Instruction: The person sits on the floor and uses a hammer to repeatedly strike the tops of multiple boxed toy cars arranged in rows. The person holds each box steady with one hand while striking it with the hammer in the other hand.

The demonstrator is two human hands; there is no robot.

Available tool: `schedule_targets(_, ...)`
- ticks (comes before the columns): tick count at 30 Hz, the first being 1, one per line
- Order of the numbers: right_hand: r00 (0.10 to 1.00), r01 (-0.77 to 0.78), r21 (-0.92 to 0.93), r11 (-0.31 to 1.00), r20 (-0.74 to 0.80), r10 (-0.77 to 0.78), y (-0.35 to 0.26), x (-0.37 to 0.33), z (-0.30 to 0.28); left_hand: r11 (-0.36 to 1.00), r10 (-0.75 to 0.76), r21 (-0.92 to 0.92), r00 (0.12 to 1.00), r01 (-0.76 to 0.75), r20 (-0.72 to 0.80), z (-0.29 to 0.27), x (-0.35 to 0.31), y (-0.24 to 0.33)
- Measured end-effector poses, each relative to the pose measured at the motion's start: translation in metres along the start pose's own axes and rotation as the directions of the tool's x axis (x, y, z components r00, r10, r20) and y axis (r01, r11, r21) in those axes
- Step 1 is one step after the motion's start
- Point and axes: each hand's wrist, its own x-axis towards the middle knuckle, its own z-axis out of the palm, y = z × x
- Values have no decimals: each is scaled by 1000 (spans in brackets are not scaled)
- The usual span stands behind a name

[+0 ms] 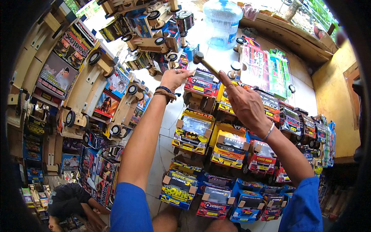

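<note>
My right hand (247,106) is wrapped round the handle of a hammer (211,69), its index finger stretched along the wood. The hammer's head is raised just above a red and black toy truck (203,84). At that truck's upper left corner, the fingertips of my left hand (176,80) are pinched together. Whatever lies between them is too small to name. Right below stands a yellow toy truck (191,133) with a bat emblem, and an orange and yellow toy truck (228,147) is beside it.
Several more toy trucks (177,190) fill rows near my knees and to the right. On the left, wooden toy trucks (81,83) are stacked on their sides. A clear blue water jug (222,25) stands at the back. Another person (69,203) bends at the lower left.
</note>
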Motion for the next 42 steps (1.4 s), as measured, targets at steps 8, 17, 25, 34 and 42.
schedule_targets(8, 991, 32, 8, 999, -130, -30, 7, 3, 1, 1000, -11, -10, 1000, 11, -13, 0, -2, -2)
schedule_targets(17, 998, 27, 87, 996, -60, -22, 4, 5, 5, 999, -24, -25, 1000, 24, -8, -2, 13, -19)
schedule_targets(25, 995, -13, 58, 998, 98, 7, -3, 4, 3, 998, 60, -22, 997, -61, -53, -2, 30, -41)
schedule_targets(34, 973, -65, 3, 998, 220, 63, 1, 10, 7, 993, 113, 28, 992, -111, -53, 1, 22, -32)
schedule_targets(42, 979, -60, 36, 998, 195, 52, 1, 9, -6, 989, 134, 73, 986, -127, -99, 3, 21, -33)
